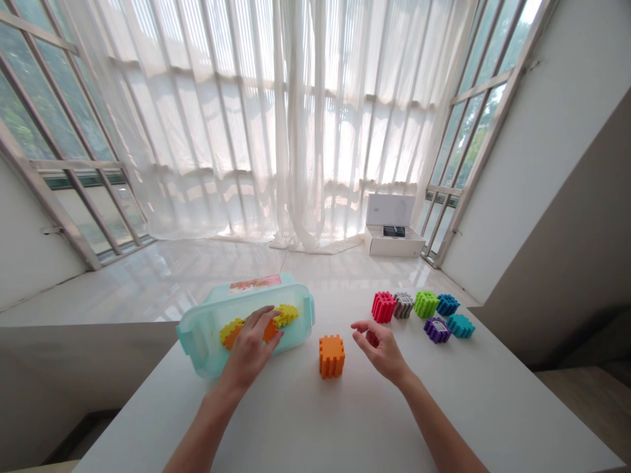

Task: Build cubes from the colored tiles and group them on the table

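My left hand (251, 348) reaches into a pale teal plastic box (197, 328) lying on its side on the white table (345, 427). Its fingers lie spread over yellow and orange toothed puzzle pieces (286, 314) inside. My right hand (379, 348) hovers open just right of an assembled orange cube (331, 355), fingers loosely curled and holding nothing. The cube stands between my two hands.
A cluster of finished cubes sits at the table's far right: red (383, 306), grey (403, 304), green (426, 303), blue (447, 304), purple (436, 329), teal (460, 325). An open white box (394, 226) stands on the floor by the curtained window.
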Action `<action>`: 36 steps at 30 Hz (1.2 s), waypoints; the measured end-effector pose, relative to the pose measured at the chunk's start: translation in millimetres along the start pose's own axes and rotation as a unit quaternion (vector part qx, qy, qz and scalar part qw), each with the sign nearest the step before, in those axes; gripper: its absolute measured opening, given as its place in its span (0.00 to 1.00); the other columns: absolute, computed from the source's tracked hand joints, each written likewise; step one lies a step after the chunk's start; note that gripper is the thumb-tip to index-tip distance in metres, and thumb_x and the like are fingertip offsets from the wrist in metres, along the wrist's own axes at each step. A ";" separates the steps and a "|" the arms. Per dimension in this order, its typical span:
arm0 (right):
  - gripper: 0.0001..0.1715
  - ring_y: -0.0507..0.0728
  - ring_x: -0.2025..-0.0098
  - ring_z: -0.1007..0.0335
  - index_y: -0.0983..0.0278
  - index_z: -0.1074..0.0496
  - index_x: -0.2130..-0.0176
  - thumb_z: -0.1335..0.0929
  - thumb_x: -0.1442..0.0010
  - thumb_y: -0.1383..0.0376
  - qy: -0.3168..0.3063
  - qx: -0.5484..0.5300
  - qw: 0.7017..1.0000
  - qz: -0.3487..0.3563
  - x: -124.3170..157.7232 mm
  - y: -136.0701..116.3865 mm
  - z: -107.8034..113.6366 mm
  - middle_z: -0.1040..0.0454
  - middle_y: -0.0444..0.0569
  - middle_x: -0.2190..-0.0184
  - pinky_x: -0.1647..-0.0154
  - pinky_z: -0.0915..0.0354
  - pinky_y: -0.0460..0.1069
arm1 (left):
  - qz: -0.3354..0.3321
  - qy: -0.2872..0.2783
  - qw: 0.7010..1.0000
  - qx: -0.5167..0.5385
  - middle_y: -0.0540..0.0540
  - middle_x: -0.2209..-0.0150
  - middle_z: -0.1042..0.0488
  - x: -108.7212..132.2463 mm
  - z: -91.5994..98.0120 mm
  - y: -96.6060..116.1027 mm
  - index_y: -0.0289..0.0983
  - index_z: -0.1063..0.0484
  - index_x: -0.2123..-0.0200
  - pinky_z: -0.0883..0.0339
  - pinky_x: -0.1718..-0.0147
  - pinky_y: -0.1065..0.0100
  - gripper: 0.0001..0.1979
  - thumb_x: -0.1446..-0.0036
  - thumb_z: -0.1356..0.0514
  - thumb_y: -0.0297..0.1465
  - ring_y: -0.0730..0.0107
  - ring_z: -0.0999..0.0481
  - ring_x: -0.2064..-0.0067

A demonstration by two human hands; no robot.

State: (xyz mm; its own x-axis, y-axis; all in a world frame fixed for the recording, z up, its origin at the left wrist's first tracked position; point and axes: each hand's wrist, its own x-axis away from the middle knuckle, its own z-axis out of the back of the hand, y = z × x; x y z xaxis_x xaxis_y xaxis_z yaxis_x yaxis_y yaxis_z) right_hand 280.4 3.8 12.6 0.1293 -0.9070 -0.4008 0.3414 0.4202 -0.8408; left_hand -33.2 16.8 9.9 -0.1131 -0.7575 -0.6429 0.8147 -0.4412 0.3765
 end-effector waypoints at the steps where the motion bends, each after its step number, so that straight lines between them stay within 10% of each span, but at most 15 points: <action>1: 0.14 0.49 0.79 0.46 0.65 0.23 0.60 0.32 0.38 0.58 0.012 0.001 1.000 0.000 -0.4 0.0 0.6 0.32 0.42 0.77 0.78 0.44 0.45 | -0.002 0.007 1.000 0.015 0.41 0.42 0.32 0.4 -1.8 6.0 0.42 0.33 0.47 0.34 0.41 0.52 0.18 0.40 0.42 0.35 0.54 0.30 0.41; 6: 0.16 0.50 0.78 0.46 0.66 0.23 0.61 0.33 0.37 0.55 0.049 -0.013 0.999 0.005 -1.0 0.3 3.3 0.34 0.42 0.79 0.78 0.45 0.46 | 0.017 -0.012 0.997 0.073 0.42 0.35 0.41 5.9 -13.8 24.4 0.42 0.33 0.44 0.30 0.43 0.53 0.25 0.45 0.36 0.35 0.55 0.30 0.41; 22: 0.19 0.51 0.78 0.46 0.67 0.23 0.62 0.33 0.37 0.53 0.057 -0.012 0.998 0.006 -1.0 3.7 3.9 0.35 0.43 0.80 0.79 0.45 0.46 | 0.026 -0.096 0.981 0.167 0.45 0.50 0.23 4.8 -8.4 36.9 0.42 0.29 0.49 0.23 0.54 0.58 0.19 0.44 0.36 0.36 0.58 0.22 0.50; 36: 0.19 0.52 0.78 0.40 0.66 0.22 0.63 0.33 0.37 0.53 0.059 -0.007 0.998 0.014 -0.5 4.6 2.7 0.30 0.45 0.78 0.78 0.41 0.46 | 0.011 -0.044 0.988 0.151 0.40 0.41 0.29 5.4 -9.5 40.3 0.41 0.35 0.44 0.27 0.48 0.52 0.28 0.48 0.33 0.32 0.53 0.27 0.43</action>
State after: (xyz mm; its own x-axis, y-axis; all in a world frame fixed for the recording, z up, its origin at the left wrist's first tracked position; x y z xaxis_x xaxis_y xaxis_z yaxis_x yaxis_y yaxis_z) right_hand 284.4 6.1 9.9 0.0278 -0.8855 -0.4638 0.3262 0.4466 -0.8331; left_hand 4.5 -0.5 15.3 -0.1576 -0.8017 -0.5766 0.6128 -0.5372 0.5795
